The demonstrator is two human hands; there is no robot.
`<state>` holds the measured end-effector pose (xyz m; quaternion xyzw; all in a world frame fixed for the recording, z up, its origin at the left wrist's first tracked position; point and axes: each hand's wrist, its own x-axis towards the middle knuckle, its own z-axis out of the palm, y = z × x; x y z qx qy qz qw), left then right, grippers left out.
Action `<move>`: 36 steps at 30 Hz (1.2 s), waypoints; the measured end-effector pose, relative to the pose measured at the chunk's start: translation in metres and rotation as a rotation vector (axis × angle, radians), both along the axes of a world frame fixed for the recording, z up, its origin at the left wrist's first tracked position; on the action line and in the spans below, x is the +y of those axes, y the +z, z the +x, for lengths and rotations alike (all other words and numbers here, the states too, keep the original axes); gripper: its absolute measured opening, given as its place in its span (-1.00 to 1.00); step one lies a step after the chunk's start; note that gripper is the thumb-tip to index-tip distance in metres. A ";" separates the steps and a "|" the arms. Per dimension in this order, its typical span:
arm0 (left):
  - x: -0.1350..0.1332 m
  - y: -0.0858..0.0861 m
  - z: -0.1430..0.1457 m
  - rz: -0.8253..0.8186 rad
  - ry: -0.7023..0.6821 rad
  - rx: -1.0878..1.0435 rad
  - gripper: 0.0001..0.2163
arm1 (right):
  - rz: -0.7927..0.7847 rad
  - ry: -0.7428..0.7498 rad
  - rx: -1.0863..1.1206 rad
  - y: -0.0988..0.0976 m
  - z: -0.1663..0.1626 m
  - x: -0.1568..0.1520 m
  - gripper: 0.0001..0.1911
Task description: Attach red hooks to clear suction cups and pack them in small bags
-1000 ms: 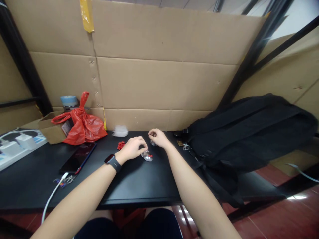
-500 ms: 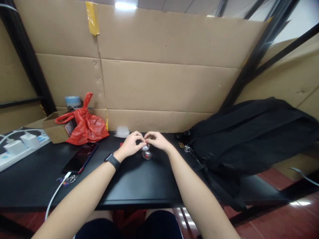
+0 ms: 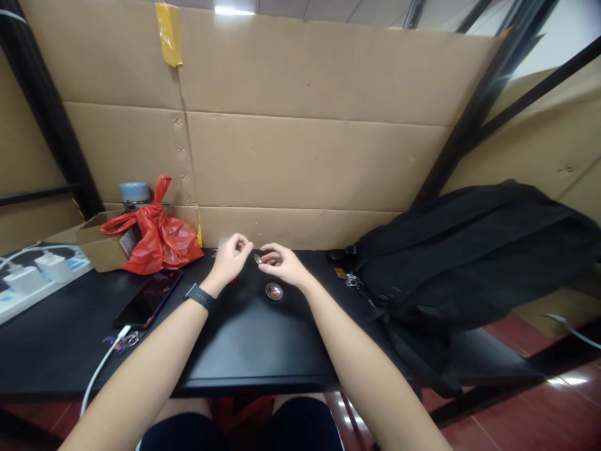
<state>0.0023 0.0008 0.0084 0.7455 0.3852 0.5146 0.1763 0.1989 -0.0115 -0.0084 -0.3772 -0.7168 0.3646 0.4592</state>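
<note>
Between the thumb and fingers of my right hand (image 3: 284, 266) is a small clear round disc (image 3: 258, 258), seen edge-on, with a red part; it looks like a suction cup. My left hand (image 3: 230, 258), with a dark watch on the wrist, is just to its left, thumb and fingertips pinched together. Whatever the left fingers hold, if anything, is too small to make out. A second clear round cup (image 3: 274, 291) with a red centre lies on the black table (image 3: 263, 344) below my right hand. Something red (image 3: 233, 280) shows partly behind my left wrist.
At the left are a red plastic bag (image 3: 162, 241), an open cardboard box (image 3: 103, 244), a phone (image 3: 149, 297) on a white cable, and a power strip (image 3: 28, 285). A black backpack (image 3: 469, 263) fills the right side. Cardboard panels (image 3: 300, 156) stand behind the table.
My hands, which were together over the cups, have moved apart. The left went up and left; the right moved slightly left and up with the clear disc. The other cup stays on the table.
</note>
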 end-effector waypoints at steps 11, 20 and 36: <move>-0.001 0.000 -0.001 0.045 -0.202 0.205 -0.83 | -0.065 0.135 0.137 0.006 -0.003 -0.005 -0.58; 0.000 -0.004 0.001 0.179 -0.195 0.298 -0.90 | -0.091 0.091 0.164 0.004 -0.008 -0.003 -0.62; 0.024 0.006 -0.069 -0.077 -0.054 0.592 -0.87 | 0.048 -0.556 -0.572 -0.007 0.059 0.019 -0.66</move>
